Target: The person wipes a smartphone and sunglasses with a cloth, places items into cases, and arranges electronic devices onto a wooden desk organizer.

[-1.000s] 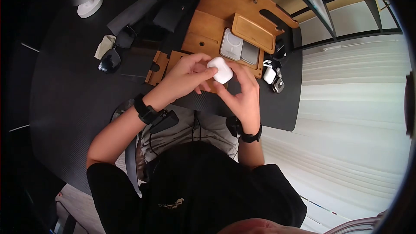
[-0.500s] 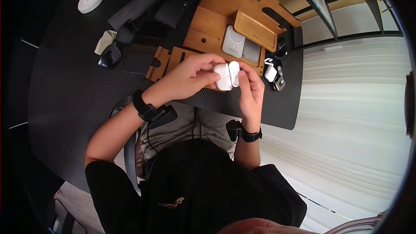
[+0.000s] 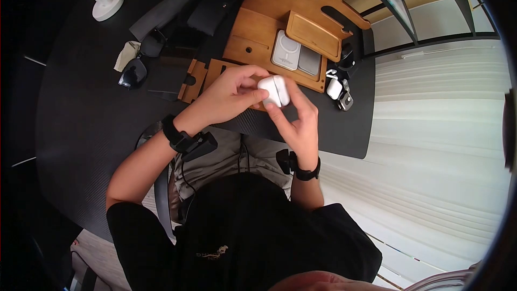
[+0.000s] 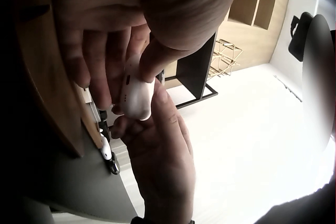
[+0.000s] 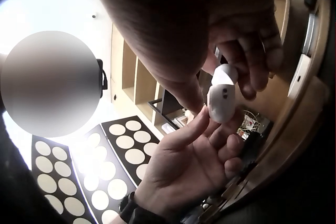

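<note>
Over the front of the wooden desk organizer point(image 3: 258, 29), both hands hold a small white earbud case point(image 3: 270, 92). My left hand point(image 3: 229, 91) pinches the body of the case between thumb and fingers. On the lid side, my right hand point(image 3: 299, 124) has its thumb near the bottom edge and its fingers behind the lid. A narrow seam shows between lid and body in the head view. The right wrist view shows the lid point(image 5: 224, 73) tilted at an angle to the case body. The inside of the case is hidden.
A white charger point(image 3: 286, 51) and a grey slab point(image 3: 308, 61) lie on the organizer, below a wooden tray point(image 3: 314, 35). To the right is another white rounded case point(image 3: 334, 89). Sunglasses point(image 3: 132, 73), a cloth point(image 3: 127, 56) and a white stand point(image 3: 107, 5) are at left.
The case was shut a second ago, then its lid stood open under the right thumb. Now the lid is swung back nearly onto the body, and the right thumb has moved down off it.
</note>
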### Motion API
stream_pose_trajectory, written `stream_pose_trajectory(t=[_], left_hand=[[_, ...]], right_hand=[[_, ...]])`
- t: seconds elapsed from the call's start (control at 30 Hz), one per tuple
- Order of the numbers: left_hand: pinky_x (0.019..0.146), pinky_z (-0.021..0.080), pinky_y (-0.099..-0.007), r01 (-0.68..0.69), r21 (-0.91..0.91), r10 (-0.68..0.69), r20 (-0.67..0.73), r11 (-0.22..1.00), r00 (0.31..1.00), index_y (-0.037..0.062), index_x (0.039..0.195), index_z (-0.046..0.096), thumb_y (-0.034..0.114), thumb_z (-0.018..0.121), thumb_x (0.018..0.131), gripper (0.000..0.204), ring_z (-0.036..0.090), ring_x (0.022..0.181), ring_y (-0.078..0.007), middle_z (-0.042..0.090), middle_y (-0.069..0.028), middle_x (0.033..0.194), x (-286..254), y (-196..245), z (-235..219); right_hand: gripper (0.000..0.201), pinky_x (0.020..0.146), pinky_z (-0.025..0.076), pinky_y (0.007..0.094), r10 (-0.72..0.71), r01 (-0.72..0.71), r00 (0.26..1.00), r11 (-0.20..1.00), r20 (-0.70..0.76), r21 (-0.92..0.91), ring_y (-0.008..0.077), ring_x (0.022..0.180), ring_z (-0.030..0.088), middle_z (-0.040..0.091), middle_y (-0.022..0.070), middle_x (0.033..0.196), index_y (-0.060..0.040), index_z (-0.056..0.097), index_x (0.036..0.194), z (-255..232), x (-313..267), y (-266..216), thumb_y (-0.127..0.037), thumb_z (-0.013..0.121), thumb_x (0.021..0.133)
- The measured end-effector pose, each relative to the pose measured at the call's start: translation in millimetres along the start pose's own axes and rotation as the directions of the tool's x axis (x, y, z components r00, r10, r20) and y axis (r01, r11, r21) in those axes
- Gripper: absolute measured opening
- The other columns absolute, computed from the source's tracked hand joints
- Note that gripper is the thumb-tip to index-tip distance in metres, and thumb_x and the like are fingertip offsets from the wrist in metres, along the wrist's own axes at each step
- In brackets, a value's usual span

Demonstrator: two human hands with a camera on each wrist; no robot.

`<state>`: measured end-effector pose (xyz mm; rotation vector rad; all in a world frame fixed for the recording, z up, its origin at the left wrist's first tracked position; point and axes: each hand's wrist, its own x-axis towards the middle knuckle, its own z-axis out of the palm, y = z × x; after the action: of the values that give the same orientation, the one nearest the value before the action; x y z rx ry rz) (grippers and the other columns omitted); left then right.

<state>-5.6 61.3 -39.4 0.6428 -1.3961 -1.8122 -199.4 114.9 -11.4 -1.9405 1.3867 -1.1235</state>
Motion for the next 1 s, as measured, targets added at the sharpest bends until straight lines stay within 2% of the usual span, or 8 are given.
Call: stream_pose_trajectory(t=[0.1, 0.3, 0.37, 0.5, 0.63, 0.8, 0.9, 1.0], left_hand=[[0.082, 0.057, -0.0274, 0.031, -0.025, -0.032, -0.030, 0.999, 0.999, -0.0040, 0.127, 0.057, 0.007, 0.063, 0.099, 0.031, 0.069, 0.095, -0.0130, 0.072, -0.0120, 0.105, 0, 0, 1], [0.078, 0.056, -0.0252, 0.027, 0.032, -0.028, 0.044, 0.999, 0.999, -0.0031, 0.127, 0.057, 0.011, 0.065, 0.099, 0.033, 0.070, 0.090, -0.0114, 0.073, -0.0115, 0.102, -2, -1, 0], [0.080, 0.054, -0.0262, 0.086, 0.033, -0.087, 0.023, 0.996, 0.996, -0.0014, 0.129, 0.057, 0.009, 0.063, 0.100, 0.032, 0.069, 0.087, -0.0117, 0.073, -0.0103, 0.101, -5, 6, 3], [0.079, 0.054, -0.0264, 0.030, 0.038, -0.031, 0.020, 0.999, 0.999, -0.0005, 0.127, 0.058, 0.010, 0.061, 0.100, 0.029, 0.068, 0.085, -0.0124, 0.073, -0.0097, 0.097, -4, 7, -1], [0.077, 0.054, -0.0264, 0.032, 0.016, -0.032, 0.015, 0.999, 0.999, -0.0005, 0.123, 0.060, 0.011, 0.060, 0.101, 0.024, 0.068, 0.084, -0.0123, 0.072, -0.0098, 0.096, -3, 5, -3], [0.076, 0.054, -0.0262, 0.036, 0.018, -0.037, 0.028, 0.999, 0.999, -0.0008, 0.119, 0.062, 0.011, 0.061, 0.101, 0.022, 0.068, 0.084, -0.0120, 0.071, -0.0091, 0.094, -1, 1, -3], [0.076, 0.054, -0.0261, 0.031, 0.014, -0.031, 0.024, 0.999, 0.999, -0.0006, 0.117, 0.063, 0.012, 0.062, 0.101, 0.020, 0.067, 0.084, -0.0117, 0.071, -0.0082, 0.093, -2, 1, -3], [0.076, 0.054, -0.0260, 0.029, 0.020, -0.030, 0.034, 0.999, 0.999, -0.0005, 0.116, 0.063, 0.012, 0.062, 0.101, 0.020, 0.067, 0.084, -0.0117, 0.071, -0.0079, 0.093, -1, 2, -3]], right_hand=[[0.057, 0.072, 0.055, 0.0309, -0.021, 0.021, 1.000, 1.000, -0.005, -0.017, 0.0238, 0.077, 0.068, 0.070, 0.0181, 0.098, 0.0021, 0.058, 0.135, 4, -2, -5, -0.008, 0.080, 0.083], [0.053, 0.078, 0.055, 0.0301, -0.041, 0.041, 0.999, 0.999, -0.015, 0.021, 0.0190, 0.088, 0.070, 0.072, 0.0174, 0.107, 0.0026, 0.060, 0.133, -10, -7, 13, -0.008, 0.079, 0.084], [0.053, 0.091, 0.052, 0.0315, 0.076, -0.078, 0.995, 0.996, -0.057, -0.042, 0.0154, 0.100, 0.066, 0.073, 0.0110, 0.111, 0.0045, 0.061, 0.132, -31, -12, 28, -0.010, 0.079, 0.085], [0.049, 0.076, 0.054, 0.0286, 0.137, -0.222, 0.932, 0.948, -0.336, -0.229, 0.0147, 0.088, 0.067, 0.074, 0.0121, 0.099, 0.0077, 0.063, 0.127, -96, -19, 77, -0.015, 0.077, 0.086], [0.040, 0.064, 0.048, 0.0247, 0.271, -0.472, 0.840, 0.792, -0.470, -0.386, 0.0082, 0.068, 0.058, 0.068, 0.0064, 0.081, 0.0055, 0.067, 0.121, -167, -33, 126, -0.017, 0.074, 0.089], [0.035, 0.063, 0.047, 0.0273, 0.335, -0.509, 0.846, 0.741, -0.416, -0.438, 0.0091, 0.065, 0.054, 0.061, 0.0032, 0.071, 0.0024, 0.069, 0.120, -199, -39, 168, -0.018, 0.071, 0.091], [0.037, 0.063, 0.047, 0.0287, 0.345, -0.475, 0.862, 0.807, -0.373, -0.350, 0.0102, 0.064, 0.054, 0.058, 0.0030, 0.067, 0.0008, 0.068, 0.120, -200, -37, 171, -0.021, 0.072, 0.091], [0.038, 0.063, 0.048, 0.0291, 0.432, -0.530, 0.848, 0.702, -0.306, -0.477, 0.0118, 0.064, 0.057, 0.063, 0.0058, 0.071, -0.0005, 0.068, 0.121, -201, -30, 161, -0.024, 0.073, 0.091]])
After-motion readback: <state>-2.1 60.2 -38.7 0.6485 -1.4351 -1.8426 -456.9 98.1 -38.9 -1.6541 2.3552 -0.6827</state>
